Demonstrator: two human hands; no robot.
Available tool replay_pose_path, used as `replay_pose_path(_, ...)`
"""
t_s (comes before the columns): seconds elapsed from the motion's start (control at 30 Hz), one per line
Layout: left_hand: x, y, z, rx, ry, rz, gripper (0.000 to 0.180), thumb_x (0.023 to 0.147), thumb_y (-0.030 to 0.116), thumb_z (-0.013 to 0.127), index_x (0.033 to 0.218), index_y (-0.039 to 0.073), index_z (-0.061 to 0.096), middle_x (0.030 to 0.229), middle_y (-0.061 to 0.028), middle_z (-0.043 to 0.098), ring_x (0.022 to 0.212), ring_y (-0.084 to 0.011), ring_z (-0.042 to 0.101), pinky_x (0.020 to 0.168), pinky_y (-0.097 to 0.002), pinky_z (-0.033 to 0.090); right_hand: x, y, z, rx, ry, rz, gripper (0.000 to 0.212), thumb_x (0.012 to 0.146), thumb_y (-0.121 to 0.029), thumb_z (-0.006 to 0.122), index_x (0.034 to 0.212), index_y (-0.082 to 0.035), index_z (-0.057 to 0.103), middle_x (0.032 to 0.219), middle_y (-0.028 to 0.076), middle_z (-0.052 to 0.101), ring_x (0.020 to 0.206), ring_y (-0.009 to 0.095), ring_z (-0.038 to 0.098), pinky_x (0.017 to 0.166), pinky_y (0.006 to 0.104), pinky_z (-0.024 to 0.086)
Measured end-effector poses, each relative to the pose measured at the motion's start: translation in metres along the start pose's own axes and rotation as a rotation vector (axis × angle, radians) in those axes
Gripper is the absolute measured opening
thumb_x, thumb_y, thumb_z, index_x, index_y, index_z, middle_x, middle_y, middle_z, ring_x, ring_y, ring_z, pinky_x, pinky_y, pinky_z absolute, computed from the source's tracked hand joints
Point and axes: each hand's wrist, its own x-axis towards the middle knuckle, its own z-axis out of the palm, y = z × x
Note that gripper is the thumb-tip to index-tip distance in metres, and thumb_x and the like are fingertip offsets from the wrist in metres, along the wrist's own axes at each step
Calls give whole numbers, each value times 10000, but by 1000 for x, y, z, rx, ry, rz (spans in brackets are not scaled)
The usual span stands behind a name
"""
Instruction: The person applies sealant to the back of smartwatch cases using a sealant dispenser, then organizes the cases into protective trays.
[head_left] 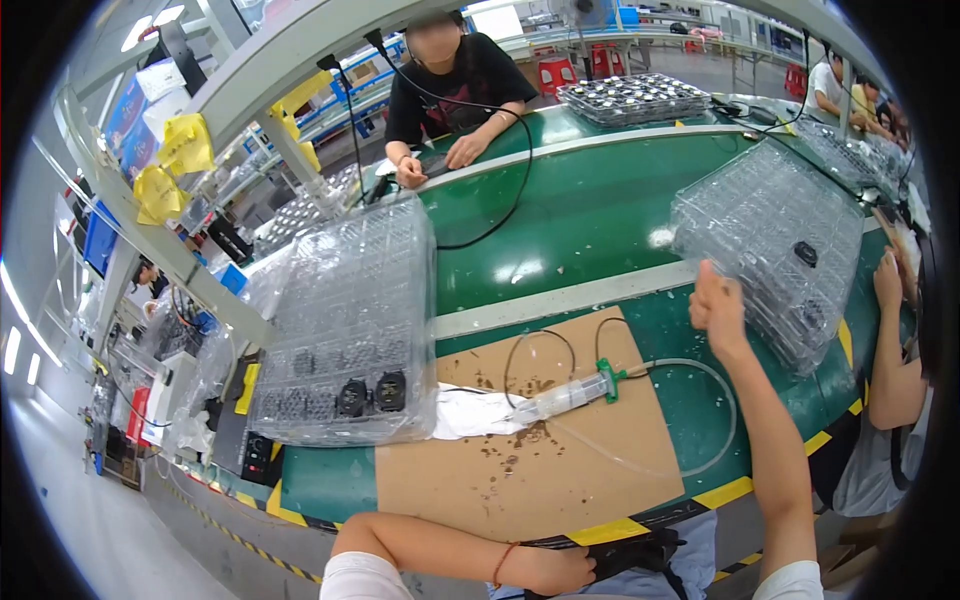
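My right hand [717, 308] is raised at the near left edge of a stack of clear plastic trays [750, 215], its fingers curled together. Whatever it may hold is too small to make out. On that stack lies a black watch-like piece [805, 253]. Low by my lap, my left hand [558, 571] is closed beside a black thing [635, 553] whose kind is unclear; its grip is partly hidden. Between my arms a clear syringe [560, 400] with a green fitting [607, 380] and thin tube rests on brown cardboard [480, 505], its tip over white tissue [465, 415].
At left stands another clear tray stack [345, 270] with black watch-like pieces [389, 391] in its near row. A metal rail [560, 298] crosses the green bench [590, 200]. Across it a person [455, 100] handles a dark piece; another person's arm [890, 340] is at right.
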Motion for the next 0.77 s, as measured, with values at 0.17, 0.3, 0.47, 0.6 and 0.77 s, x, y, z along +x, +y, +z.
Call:
replay_pose_path(0.17, 3, -7, 5, -10, 17, -26, 251, 697, 185, 560, 895, 34, 531, 826, -75, 527, 737, -215, 537, 722, -303, 426, 4, 3, -4, 3, 72, 55, 514, 931, -403, 432, 523, -149, 250, 426, -62, 215, 343, 43, 174, 346, 237, 111)
replay_pose_path(0.3, 2, -14, 0, -71, 11, -57, 230, 712, 178, 557, 893, 38, 533, 835, -80, 532, 763, -230, 553, 725, -319, 429, 16, -1, -4, 113, 43, -85, 516, 931, -399, 436, 522, -149, 245, 420, -59, 218, 337, 42, 186, 343, 234, 116)
replay_pose_path(0.47, -1, 11, 16, -147, -18, -81, 227, 736, 197, 553, 897, 42, 593, 878, -123, 579, 800, -269, 590, 723, -367, 464, 17, 41, -14, 426, 104, 50, 356, 911, -272, 504, 607, -124, 394, 476, -24, 344, 364, 74, 323, 326, 242, 217)
replay_pose_path(0.6, 26, -18, 27, -64, -79, -52, 217, 733, 211, 562, 825, 31, 641, 860, -158, 623, 801, -285, 617, 699, -390, 484, 22, 74, -77, 238, 253, 31, 409, 930, -339, 455, 588, -131, 367, 431, -19, 324, 306, 90, 304, 278, 234, 216)
replay_pose_path(0.77, 69, -18, 38, -113, -66, -126, 226, 663, 251, 634, 742, 48, 693, 755, -136, 665, 772, -300, 643, 702, -431, 498, 36, 65, -58, 91, 78, -25, 454, 892, -408, 515, 580, -141, 321, 415, -26, 282, 284, 71, 237, 261, 245, 161)
